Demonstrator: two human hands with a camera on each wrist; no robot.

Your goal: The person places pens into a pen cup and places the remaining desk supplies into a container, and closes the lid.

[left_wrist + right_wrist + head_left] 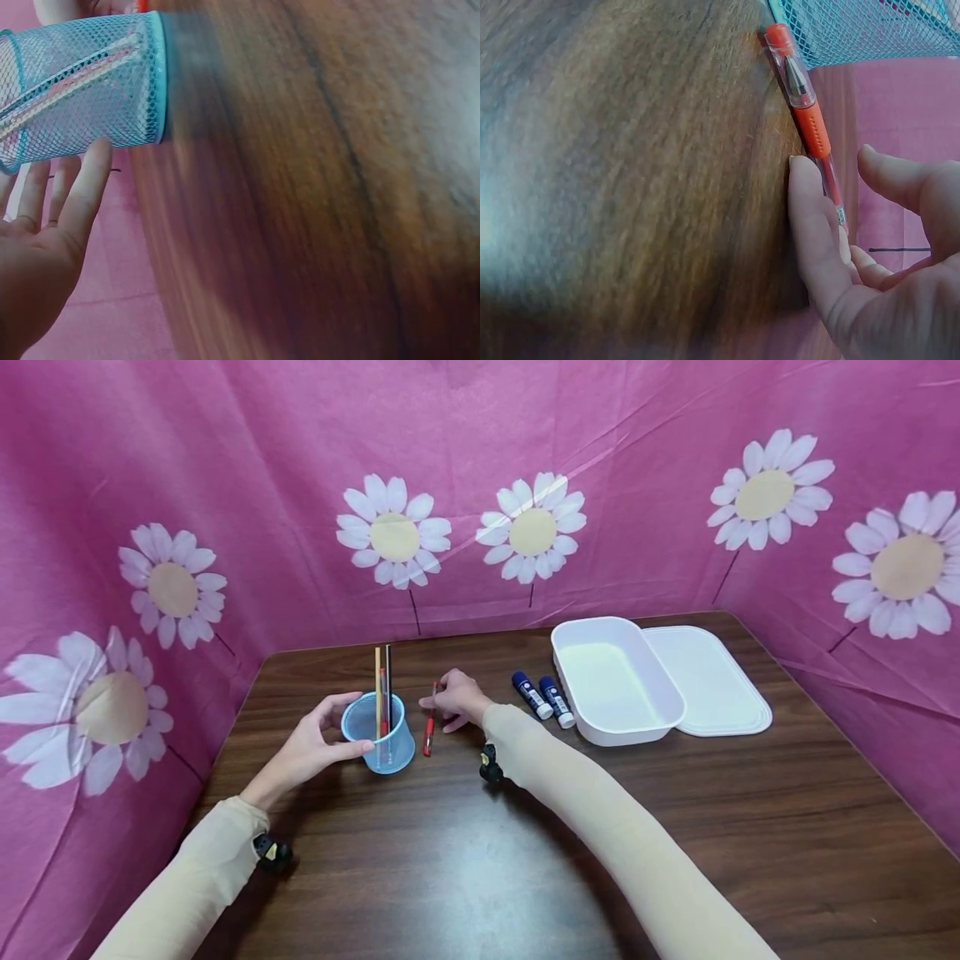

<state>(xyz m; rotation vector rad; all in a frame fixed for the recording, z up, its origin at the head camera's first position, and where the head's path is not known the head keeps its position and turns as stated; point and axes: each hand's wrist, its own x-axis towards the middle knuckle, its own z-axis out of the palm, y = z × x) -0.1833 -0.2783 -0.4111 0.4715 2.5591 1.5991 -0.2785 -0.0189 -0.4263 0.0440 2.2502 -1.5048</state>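
The left hand (pixel 318 745) holds a light-blue mesh pen holder (pixel 392 756) at its side, thumb near the front rim and fingers toward the back. Inside stand a yellow stick (pixel 378 681), a black one (pixel 388 672) and a red pen (pixel 383 685). A red gel pen (pixel 812 129) with a clear cap lies on the table just right of the holder. The right hand (pixel 458 697) reaches down at the pen's far end. In the right wrist view, its fingers (pixel 808 202) lie alongside the barrel, with one digit raised apart from it.
Two glue sticks (pixel 532 694) with blue and white ends lie right of the right hand. A white plastic box (pixel 617 732) stands beside them, and its flat lid (pixel 720 681) lies to its right. Pink flowered cloth (pixel 465 435) hangs around the brown wooden table (pixel 450 877).
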